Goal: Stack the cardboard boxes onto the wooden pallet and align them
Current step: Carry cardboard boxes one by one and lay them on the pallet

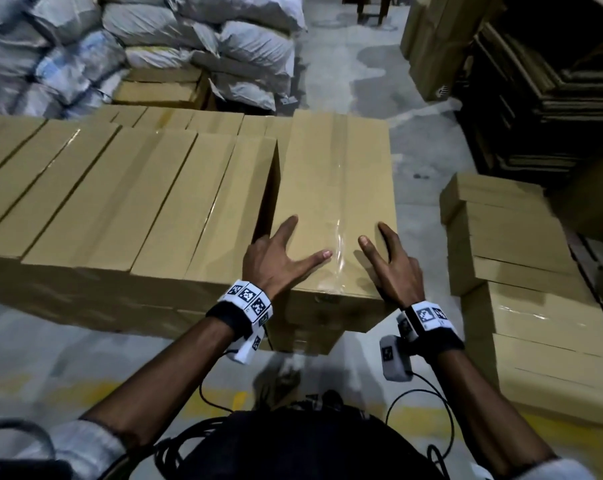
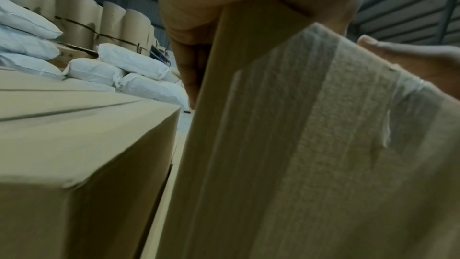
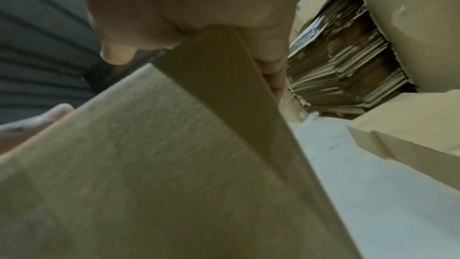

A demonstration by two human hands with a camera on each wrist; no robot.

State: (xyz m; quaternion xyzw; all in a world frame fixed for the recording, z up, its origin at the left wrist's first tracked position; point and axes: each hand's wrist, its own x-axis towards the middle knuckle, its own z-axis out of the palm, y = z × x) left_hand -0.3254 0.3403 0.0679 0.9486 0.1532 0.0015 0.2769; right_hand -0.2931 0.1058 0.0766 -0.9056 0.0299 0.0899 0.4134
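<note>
A long taped cardboard box (image 1: 334, 181) lies at the right end of a row of like boxes (image 1: 120, 188), with a narrow gap between them. My left hand (image 1: 279, 251) grips its near left corner, thumb and one finger on top and the other fingers (image 2: 191, 66) down the left side. My right hand (image 1: 393, 261) grips the near right corner, thumb on top and fingers (image 3: 271, 56) down the right side. The box's near end (image 2: 298, 145) fills both wrist views (image 3: 124, 164). The neighbouring box (image 2: 74, 135) sits close on the left. No pallet is visible.
A loose pile of cardboard boxes (image 1: 514, 244) stands on the floor at the right. White sacks (image 1: 189, 36) are heaped behind the row. Flattened cardboard stacks (image 1: 542, 98) fill the far right. Bare concrete floor (image 1: 421, 133) runs between the row and these.
</note>
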